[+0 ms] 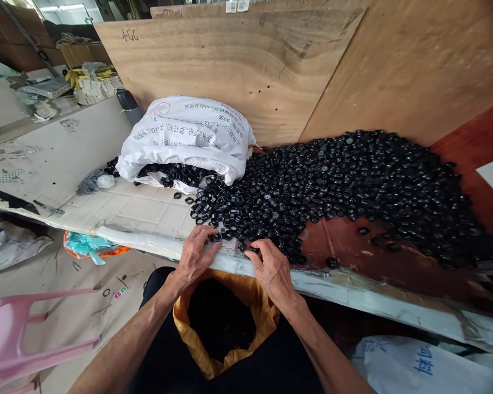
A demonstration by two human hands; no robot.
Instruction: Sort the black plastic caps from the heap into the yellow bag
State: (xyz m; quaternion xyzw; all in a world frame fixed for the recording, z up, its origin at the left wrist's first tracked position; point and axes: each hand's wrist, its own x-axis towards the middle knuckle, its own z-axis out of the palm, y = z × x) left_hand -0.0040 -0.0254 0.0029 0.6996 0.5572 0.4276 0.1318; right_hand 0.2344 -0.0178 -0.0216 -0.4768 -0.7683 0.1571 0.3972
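My left hand [197, 253] is at the table's front edge, its thumb and fingers closed around a small black plastic ring [217, 237]. To its right, my right hand [273, 269] pinches a small black plastic cap [253, 249] between thumb and fingertips. Just beyond both hands, loose black rings [230, 216] lie scattered and run into a big heap of black caps [345, 169]. Below the hands, a yellow-orange woven sack [246, 355] gapes between the knees, its inside dark.
A white printed sack [189, 126] lies on the table, black rings spilling from its mouth. Wooden boards [230, 60] stand behind the heap. A dark bottle [129, 106] is beside the sack. On the floor at left are a pink plastic stool [20, 334] and an orange-rimmed basket [115, 251].
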